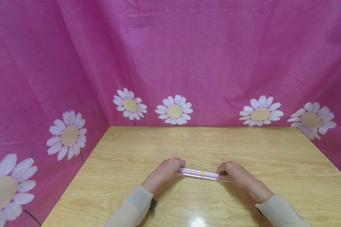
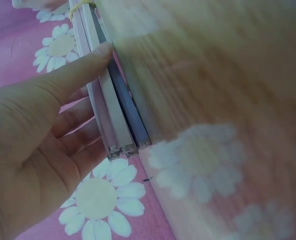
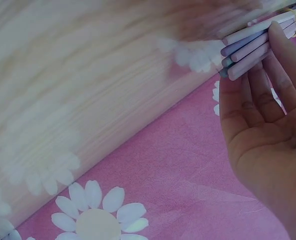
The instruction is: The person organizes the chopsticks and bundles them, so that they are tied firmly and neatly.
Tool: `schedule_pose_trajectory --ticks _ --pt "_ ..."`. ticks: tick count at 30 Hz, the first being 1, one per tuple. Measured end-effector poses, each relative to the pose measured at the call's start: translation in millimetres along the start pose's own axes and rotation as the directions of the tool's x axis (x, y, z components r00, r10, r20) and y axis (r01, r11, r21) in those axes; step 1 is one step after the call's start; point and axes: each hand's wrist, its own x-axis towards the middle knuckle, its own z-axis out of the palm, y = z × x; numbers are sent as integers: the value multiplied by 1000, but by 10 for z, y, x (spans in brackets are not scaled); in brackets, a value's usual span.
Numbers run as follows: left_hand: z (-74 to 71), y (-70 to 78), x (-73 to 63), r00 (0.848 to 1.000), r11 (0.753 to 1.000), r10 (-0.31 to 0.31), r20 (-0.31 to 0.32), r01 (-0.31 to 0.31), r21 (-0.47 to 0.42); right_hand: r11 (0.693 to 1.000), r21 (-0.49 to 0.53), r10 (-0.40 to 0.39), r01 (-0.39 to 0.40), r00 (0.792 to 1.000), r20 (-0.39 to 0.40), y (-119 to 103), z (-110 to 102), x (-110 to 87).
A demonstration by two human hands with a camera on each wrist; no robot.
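A bundle of chopsticks (image 1: 194, 172) in white, pink, lilac and blue-grey runs sideways between both hands, low over the table. Round its middle goes a yellow rubber band (image 1: 202, 174). My left hand (image 1: 169, 169) pinches the left end, the thumb (image 2: 100, 56) lying along the near side and the other fingers behind. Squarish ends with silvery tips (image 2: 122, 151) show in the left wrist view. At the other end my right hand (image 1: 235, 174) grips the bundle between thumb and fingers, where rounded ends (image 3: 231, 59) stick out slightly unevenly.
A light wood-grain table (image 1: 147, 142) lies under the hands, glossy enough to mirror a light near its front. Magenta cloth (image 1: 193, 56) printed with white daisies hangs behind it and along the sides. Pale sleeves (image 1: 133, 205) cover both forearms.
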Motion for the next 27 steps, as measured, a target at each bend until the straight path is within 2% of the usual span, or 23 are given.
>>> schedule_pose_trajectory --ticks 7,15,21,27 --pt "0 -10 18 1000 998 6 -6 -5 61 999 -35 -28 28 1000 -12 24 1 9" --pt "11 -11 3 1000 997 -11 12 10 72 999 -40 35 -34 999 27 31 21 5" --pt "24 -14 7 1000 994 -5 4 5 107 996 -61 61 -60 998 22 28 31 -11" --pt "31 -24 -8 1000 996 -15 -1 15 89 996 -80 42 -41 999 0 40 45 -36"
